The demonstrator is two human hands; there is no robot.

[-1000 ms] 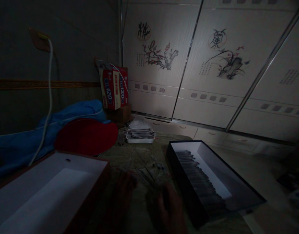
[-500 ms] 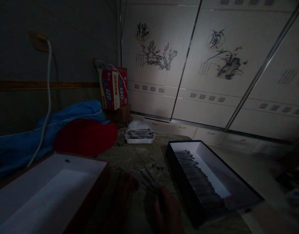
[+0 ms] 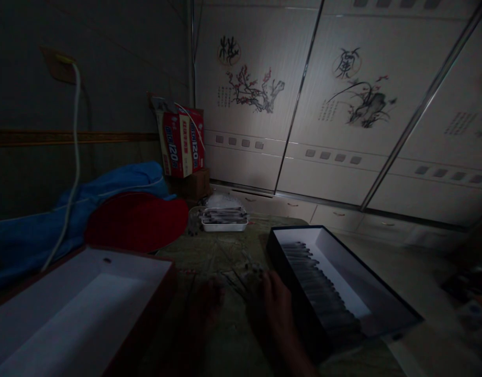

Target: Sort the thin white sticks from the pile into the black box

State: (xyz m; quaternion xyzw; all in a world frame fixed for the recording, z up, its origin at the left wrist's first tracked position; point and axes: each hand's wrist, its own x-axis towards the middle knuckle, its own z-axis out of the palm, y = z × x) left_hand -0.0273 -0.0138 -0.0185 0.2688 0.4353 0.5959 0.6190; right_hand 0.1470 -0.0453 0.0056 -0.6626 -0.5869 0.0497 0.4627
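On the dark table, my left hand (image 3: 209, 301) is low in the middle, its fingers curled around something too dark to make out. My right hand (image 3: 277, 298) is beside the black box (image 3: 269, 246), fingers bent down near small dark parts (image 3: 253, 268); whether it grips one is hidden. Between the hands lie thin dark rods (image 3: 236, 283). The black box holds a row of dark pens (image 3: 315, 277). Farther back, a white tray (image 3: 225, 227) is heaped with similar thin pieces.
A reddish-brown box (image 3: 162, 277) with a white inside stands at the left. Behind it are a red round item (image 3: 136, 222), blue cloth (image 3: 119, 180) and a white cable (image 3: 76, 136). A red carton (image 3: 183, 144) stands near the cabinet doors (image 3: 256, 120).
My right hand has moved forward and slightly right, to the small dark parts. My left hand has shifted only a little.
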